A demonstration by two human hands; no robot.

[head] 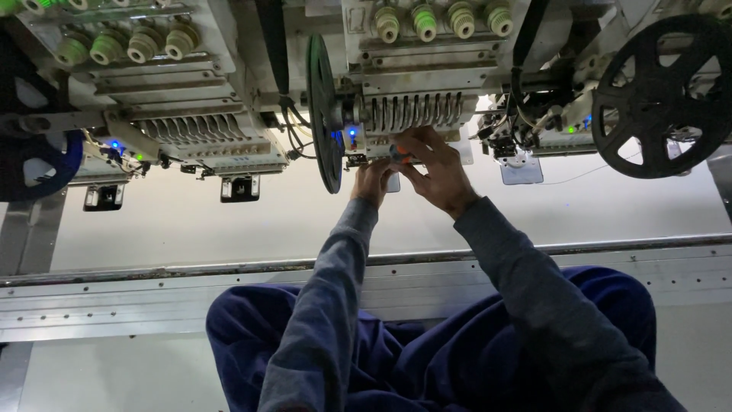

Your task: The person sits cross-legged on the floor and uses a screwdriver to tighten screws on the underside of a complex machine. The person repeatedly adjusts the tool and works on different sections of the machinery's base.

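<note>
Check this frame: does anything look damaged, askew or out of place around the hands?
Nothing stands out. Both the left hand and right hand work at the middle embroidery head; the green reel and black reel look intact.

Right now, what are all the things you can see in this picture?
Sewing heads: three, white and grey, in a row along the top; middle one.
Thread knobs: two clusters of four, pale green-cream, top left and top middle.
Thin green disc: one, edge-on, left of the middle head.
Spoked reel: one, black, top right.
Blue wheel: one, partly seen at the left edge.
Small lights: blue and green, on the heads.
Work table: one, pale grey, under the heads.
Metal rail: one, silvery, across the middle.
Legs: dark blue trousers, bottom.
Left hand: grey sleeve, under the middle head.
Right hand: grey sleeve, fingers at a small orange part, whether gripped is unclear.
</note>
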